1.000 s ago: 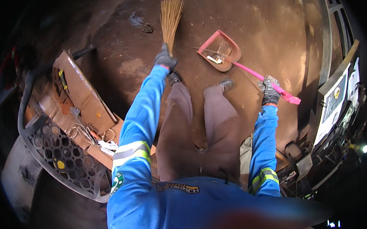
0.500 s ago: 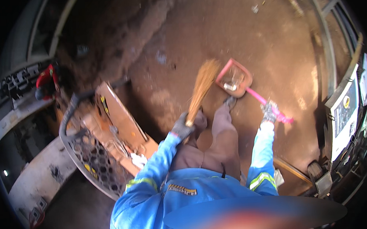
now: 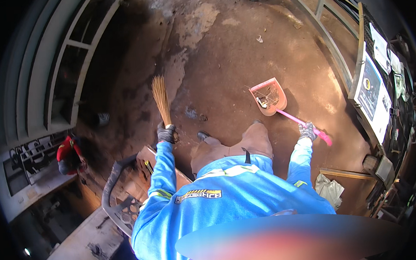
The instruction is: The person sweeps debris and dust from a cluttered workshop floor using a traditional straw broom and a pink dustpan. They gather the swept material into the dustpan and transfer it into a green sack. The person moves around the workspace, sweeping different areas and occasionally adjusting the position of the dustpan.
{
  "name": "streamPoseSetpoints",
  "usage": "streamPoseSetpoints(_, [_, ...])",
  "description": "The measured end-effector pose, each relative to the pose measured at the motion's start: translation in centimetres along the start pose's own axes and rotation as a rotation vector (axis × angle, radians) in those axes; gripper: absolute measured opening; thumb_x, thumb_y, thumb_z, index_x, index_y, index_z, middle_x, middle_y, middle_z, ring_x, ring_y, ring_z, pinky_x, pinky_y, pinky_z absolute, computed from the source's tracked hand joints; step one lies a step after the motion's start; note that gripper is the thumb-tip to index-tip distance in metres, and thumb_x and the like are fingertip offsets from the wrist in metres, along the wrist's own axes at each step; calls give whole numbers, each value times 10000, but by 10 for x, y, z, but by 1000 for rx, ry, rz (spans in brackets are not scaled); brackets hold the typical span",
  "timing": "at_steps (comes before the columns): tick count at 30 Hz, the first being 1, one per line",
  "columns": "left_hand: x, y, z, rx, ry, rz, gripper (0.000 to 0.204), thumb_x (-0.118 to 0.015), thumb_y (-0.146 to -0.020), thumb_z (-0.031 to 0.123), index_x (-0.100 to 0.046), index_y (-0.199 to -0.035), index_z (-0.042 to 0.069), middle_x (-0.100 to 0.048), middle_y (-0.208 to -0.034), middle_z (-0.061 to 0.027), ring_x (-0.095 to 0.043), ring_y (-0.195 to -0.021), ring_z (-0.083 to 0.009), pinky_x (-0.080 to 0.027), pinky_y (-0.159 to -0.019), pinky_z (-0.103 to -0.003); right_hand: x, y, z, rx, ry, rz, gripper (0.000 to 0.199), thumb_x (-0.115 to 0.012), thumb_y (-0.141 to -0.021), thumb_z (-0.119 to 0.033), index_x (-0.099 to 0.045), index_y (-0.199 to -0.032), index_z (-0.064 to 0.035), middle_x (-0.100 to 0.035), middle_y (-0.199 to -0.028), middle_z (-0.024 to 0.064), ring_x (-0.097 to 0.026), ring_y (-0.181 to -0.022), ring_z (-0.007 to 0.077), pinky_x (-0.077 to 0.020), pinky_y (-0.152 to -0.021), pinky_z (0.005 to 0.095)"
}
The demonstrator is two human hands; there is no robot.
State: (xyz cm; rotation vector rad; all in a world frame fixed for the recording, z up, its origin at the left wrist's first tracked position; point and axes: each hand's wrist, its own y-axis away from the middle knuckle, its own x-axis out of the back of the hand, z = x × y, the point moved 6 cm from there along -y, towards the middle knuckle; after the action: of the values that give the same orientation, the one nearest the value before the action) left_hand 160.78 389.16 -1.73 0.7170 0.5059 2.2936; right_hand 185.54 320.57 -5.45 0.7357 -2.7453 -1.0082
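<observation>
My left hand, in a dark glove, is closed round the bound end of a straw broom. The bristles point away from me over the floor, well left of the dustpan. In my right hand, gloved in grey, is the pink handle of a long-handled dustpan. The pan, reddish-orange, rests on or just above the floor ahead of my feet; I cannot tell which. Dirt and some pale scraps lie inside it.
A plastic chair and a cardboard box stand at my left. Farther left, a person in red bends by a workbench. A board with posters lines the right side. Near my right arm lies a pale sack.
The broom has swung left, away from the dustpan, and its bristles now point straight ahead. My right hand still holds the dustpan. The view has shifted, showing less of the chair and box.
</observation>
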Motion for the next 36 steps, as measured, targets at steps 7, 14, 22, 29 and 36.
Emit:
streamPoseSetpoints(7, [2, -56, 160, -132, 148, 24, 542, -604, -716, 34, -374, -1206, 11, -560, -754, -93, -542, -523, -173, -470, -441, -306, -45, 12, 14, -26, -181, 56, 324, -653, -697, -3, -447, -927, -102, -530, -725, 72, -548, -605, 259, -540, -568, 522])
streamPoseSetpoints(14, [-50, -2, 197, -43, 254, 76, 585, -566, -717, -45, -332, -1245, 45, -550, -815, -101, -545, -542, -169, -478, -431, -309, -120, -39, 2, -71, -63, 138, 363, -631, -737, -6, -446, -1042, -73, -538, -886, 124, -555, -736, 318, -546, -587, 512])
streamPoseSetpoints(22, [-100, -78, 103, 153, -163, -66, 549, -629, -670, 45, -408, -1172, 42, -555, -813, -95, -532, -538, -168, -462, -468, -301, -200, -47, 0, -6, -110, 181, 323, -597, -742, 39, -445, -1005, -69, -537, -906, 111, -555, -784, 294, -547, -566, 476])
streamPoseSetpoints(29, [-293, -246, 240, -167, -946, -476, 581, -689, -655, 144, -405, -1159, 93, -542, -894, -96, -535, -796, -222, -457, -714, -352, -211, -69, -4, 63, -172, 224, 268, -569, -766, 24, -508, -1009, -70, -561, -915, 105, -569, -775, 290, -538, -611, 506])
streamPoseSetpoints(36, [-474, -365, 450, -452, -974, -648, 682, -705, -626, 164, -375, -1220, 106, -569, -969, -170, -560, -858, -271, -465, -740, -366, -260, -57, -8, 55, -449, 380, 216, -568, -763, 15, -524, -968, -37, -566, -891, 137, -573, -792, 320, -498, -647, 568])
